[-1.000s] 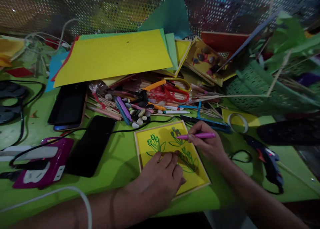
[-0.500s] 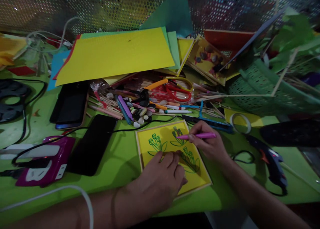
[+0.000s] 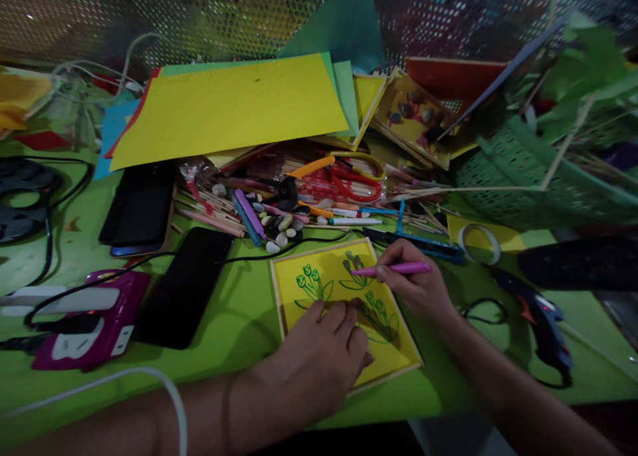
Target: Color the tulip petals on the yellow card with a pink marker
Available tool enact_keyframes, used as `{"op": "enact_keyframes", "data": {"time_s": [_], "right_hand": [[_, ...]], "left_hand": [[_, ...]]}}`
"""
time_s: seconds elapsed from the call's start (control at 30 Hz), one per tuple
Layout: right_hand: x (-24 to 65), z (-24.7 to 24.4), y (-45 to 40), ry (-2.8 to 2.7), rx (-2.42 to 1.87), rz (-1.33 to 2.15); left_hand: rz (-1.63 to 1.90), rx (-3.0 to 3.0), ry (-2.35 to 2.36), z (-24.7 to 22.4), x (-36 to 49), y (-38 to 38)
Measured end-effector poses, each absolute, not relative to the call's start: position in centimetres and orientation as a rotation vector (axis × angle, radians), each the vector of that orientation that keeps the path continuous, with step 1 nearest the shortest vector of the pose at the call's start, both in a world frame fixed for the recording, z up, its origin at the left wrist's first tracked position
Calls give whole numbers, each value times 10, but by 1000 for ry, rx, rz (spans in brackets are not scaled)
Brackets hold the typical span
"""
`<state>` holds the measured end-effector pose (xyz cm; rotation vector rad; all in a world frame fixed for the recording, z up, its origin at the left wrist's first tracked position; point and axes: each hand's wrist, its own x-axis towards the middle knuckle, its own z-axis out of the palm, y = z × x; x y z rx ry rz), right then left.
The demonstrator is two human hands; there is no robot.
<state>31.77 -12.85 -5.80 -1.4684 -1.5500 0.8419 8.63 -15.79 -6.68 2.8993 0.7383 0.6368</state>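
Note:
A yellow panel with a thin pale wooden frame (image 3: 326, 251) lies on the table, bearing several green tulip drawings (image 3: 310, 284). My right hand (image 3: 416, 286) is closed round a pink-purple marker pen (image 3: 399, 269), whose tip meets the upper right tulips. These flowers look darker than the others, in the shade of the hand. Over the lower left of the panel rests my left hand (image 3: 319, 359), its fingers bent and drawn together. Its fingertips are turned down out of sight, so anything within them is hidden.
Left of the panel lie a black phone (image 3: 187, 290) and a magenta power strip (image 3: 94, 320). Behind are pebbles (image 3: 284, 227), sticks, scissors (image 3: 356, 177) and yellow card (image 3: 229, 110). A glue gun (image 3: 541, 320), tape roll (image 3: 479, 244) and green basket (image 3: 523, 170) stand right.
The marker's rear end has tipped down very slightly in my right hand. My left hand and the framed panel stay where they were.

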Motion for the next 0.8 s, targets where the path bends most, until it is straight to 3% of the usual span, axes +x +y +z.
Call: {"op": "enact_keyframes", "data": {"time_s": [0.8], "right_hand": [[320, -58, -129, -1519, -1443, 905]], "left_hand": [[642, 2909, 743, -67, 87, -158]]}}
